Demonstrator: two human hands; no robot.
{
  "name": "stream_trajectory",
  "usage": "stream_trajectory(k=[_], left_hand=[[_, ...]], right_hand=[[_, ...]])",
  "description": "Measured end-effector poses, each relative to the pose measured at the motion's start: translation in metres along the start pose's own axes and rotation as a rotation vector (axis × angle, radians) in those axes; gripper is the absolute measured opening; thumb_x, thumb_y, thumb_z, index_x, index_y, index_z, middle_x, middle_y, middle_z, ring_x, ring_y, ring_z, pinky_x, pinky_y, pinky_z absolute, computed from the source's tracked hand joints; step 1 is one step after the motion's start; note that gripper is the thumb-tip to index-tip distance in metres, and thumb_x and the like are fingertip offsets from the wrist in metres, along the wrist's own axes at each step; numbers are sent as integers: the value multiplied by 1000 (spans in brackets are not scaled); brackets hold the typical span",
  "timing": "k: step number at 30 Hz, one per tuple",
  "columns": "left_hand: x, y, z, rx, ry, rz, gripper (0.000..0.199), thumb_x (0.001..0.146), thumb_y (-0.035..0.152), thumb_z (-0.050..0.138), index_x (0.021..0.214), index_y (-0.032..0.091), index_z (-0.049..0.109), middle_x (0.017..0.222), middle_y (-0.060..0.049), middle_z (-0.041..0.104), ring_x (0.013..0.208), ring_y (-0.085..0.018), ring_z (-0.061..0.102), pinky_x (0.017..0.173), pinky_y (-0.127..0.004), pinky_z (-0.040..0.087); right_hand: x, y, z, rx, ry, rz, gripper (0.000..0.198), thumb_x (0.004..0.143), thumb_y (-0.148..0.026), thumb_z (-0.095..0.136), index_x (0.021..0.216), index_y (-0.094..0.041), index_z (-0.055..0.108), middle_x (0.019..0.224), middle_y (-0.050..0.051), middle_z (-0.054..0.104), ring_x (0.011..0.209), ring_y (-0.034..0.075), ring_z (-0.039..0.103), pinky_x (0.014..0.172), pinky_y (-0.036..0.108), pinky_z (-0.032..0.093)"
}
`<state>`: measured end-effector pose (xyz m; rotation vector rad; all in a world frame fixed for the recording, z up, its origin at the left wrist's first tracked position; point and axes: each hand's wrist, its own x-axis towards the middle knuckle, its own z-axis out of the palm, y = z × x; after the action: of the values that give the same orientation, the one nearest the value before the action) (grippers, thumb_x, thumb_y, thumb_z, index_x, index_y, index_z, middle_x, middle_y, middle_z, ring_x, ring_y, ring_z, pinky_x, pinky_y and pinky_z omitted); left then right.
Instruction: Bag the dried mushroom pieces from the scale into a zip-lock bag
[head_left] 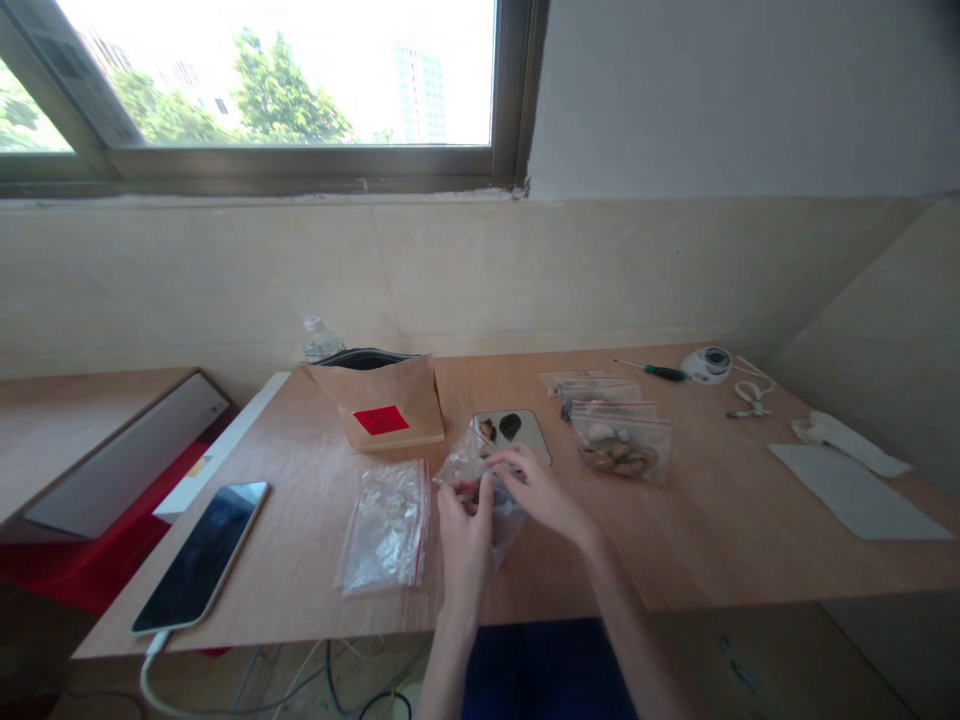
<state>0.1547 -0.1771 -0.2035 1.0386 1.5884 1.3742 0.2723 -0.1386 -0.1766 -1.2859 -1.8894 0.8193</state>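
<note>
A clear plastic zip bag [461, 458] is between my hands at the middle of the table. My left hand [463, 510] is closed, its fingers and thumb pinching the bag. My right hand [536, 488] grips the same bag from the other side, fingers bent over it. The fingers partly hide what the bag contains. Just behind them lies a small white square plate-like device [534, 440], with a black flat piece [511, 426] and a brownish-dark piece [488, 430] on top. Left of my hands is a flat stack of clear zip bags [386, 525] with red seal strips.
A brown paper pouch [401, 395] with a red label stands open at back left, before a plastic bottle [321, 340]. Filled zip bags [622, 450] stand at right. Beyond are a green-handled screwdriver [666, 373], a white dome camera [707, 364] and a white sheet [855, 490]. A phone [202, 555] charges at left.
</note>
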Motion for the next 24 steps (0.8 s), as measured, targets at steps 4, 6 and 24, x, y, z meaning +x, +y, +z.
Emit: stream_trajectory(k=[4, 6, 24], left_hand=[[12, 1, 0, 63, -24, 17, 23, 75, 40, 56, 73, 18, 47, 68, 0, 54, 64, -16, 54, 61, -27, 40], [15, -1, -4, 96, -65, 40, 16, 76, 32, 53, 69, 19, 48, 64, 1, 52, 62, -16, 52, 60, -26, 37], [25, -19, -13, 130, 130, 315, 25, 91, 35, 31, 81, 21, 49, 90, -6, 49, 89, -20, 48, 86, -32, 36]], right_hand=[[-3, -10, 1, 127, -81, -28, 25, 88, -22, 44, 96, -24, 67, 98, 4, 60, 87, 14, 60, 77, 28, 49], [-1, -9, 1, 203, -114, -31, 26, 88, -23, 43, 95, -23, 68, 96, 3, 60, 75, 12, 60, 67, 24, 51], [51, 51, 33, -385, 67, -258, 24, 82, -8, 50, 103, -15, 60, 104, 12, 59, 99, 21, 56, 90, 39, 46]])
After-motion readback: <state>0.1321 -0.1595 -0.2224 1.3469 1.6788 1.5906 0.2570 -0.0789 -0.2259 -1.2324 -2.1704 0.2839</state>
